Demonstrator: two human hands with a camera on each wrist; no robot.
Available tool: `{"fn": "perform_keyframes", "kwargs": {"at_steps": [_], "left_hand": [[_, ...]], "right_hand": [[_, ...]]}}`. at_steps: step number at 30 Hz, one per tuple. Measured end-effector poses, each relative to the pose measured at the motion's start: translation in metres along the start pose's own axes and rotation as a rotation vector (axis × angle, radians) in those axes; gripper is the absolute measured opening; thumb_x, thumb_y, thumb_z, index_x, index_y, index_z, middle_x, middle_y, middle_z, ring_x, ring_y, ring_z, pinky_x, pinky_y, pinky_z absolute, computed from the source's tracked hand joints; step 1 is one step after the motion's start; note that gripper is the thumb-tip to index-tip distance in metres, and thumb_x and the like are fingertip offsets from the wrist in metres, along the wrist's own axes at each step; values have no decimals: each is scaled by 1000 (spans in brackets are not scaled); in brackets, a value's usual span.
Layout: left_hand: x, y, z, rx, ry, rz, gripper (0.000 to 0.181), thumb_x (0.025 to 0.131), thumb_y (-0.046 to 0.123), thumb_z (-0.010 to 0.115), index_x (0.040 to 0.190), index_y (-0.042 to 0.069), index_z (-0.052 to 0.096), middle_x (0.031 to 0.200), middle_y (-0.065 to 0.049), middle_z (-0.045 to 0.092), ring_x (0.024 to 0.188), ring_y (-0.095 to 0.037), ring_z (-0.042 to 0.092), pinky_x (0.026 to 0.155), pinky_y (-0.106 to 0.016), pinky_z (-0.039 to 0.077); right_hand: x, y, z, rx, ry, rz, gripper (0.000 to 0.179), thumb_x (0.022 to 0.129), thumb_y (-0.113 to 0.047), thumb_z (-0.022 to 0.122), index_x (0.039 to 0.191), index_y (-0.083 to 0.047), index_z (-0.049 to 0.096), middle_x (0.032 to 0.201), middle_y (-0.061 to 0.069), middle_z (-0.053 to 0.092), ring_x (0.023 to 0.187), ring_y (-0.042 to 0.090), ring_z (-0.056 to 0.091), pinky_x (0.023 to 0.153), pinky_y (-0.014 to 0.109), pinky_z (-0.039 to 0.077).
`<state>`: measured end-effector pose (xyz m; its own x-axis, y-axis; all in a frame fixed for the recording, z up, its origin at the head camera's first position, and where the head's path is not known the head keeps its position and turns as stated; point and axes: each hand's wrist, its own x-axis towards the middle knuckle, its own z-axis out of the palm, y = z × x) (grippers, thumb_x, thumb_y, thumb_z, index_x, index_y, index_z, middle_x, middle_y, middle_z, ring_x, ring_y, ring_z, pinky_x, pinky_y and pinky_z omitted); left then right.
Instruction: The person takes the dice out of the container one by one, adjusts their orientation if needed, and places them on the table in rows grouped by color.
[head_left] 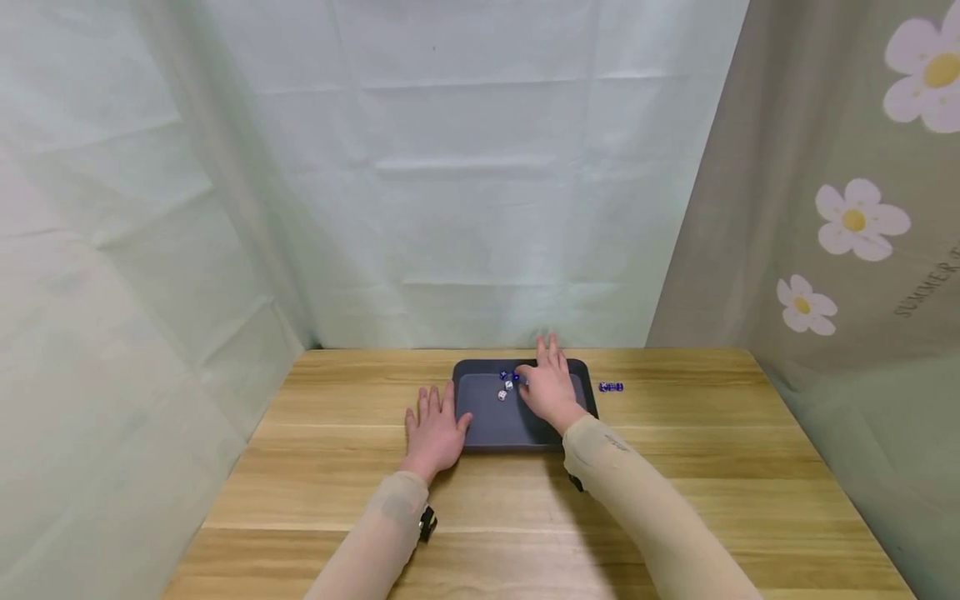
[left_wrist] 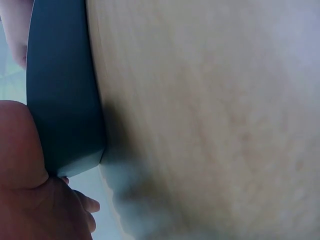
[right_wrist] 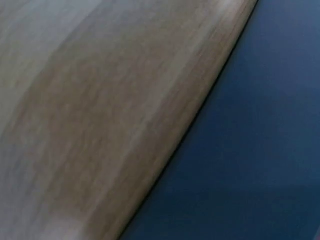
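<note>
Head view shows a dark tray lying flat on a wooden table, with its raised rim probably serving to keep the loose dice together. The left hand is spread wide at the tray's left side: its fingers reach forward over the table, while its thumb lies at the rim. It grips no die, and its place suggests it is there to steady the tray. Left wrist view shows the base of that thumb right up against the outer wall.

Inside the tray, toward the far side, are 2 white dice and a blue die, set close together. Just beside them, a second blue die sits at the fingertips of the right hand. That hand comes in from above, its thumb and index finger bent with a narrow gap, the other fingers stretched out past the far rim, perhaps to keep them out of the way. The fingertips are small and partly hidden, so I cannot tell whether they pinch that die or only touch it.

Right of the tray, a short row of blue dice rests on the table, so neatly aligned that it looks deliberate.
</note>
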<state>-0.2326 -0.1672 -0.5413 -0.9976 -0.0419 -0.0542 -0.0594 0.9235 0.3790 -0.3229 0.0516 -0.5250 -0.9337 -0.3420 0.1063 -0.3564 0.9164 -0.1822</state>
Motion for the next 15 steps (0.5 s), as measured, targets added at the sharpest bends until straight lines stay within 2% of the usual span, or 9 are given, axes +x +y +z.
{"fn": "perform_keyframes", "kwargs": {"at_steps": [9, 15], "left_hand": [[-2, 1, -2, 5, -10, -6, 76, 113, 44, 48, 173, 9, 15, 174, -29, 15, 163, -46, 3, 125, -71, 5], [-2, 1, -3, 10, -18, -10, 76, 113, 44, 48, 173, 10, 15, 175, -28, 15, 163, -45, 3, 126, -71, 5]], "right_hand": [[4, -2, 5, -29, -28, 19, 38, 104, -30, 73, 141, -23, 73, 175, 28, 13, 162, 49, -2, 129, 60, 15], [7, -4, 5, -53, 3, 4, 30, 104, -30, 73, 133, -21, 77, 174, 29, 17, 162, 49, 2, 129, 59, 18]]}}
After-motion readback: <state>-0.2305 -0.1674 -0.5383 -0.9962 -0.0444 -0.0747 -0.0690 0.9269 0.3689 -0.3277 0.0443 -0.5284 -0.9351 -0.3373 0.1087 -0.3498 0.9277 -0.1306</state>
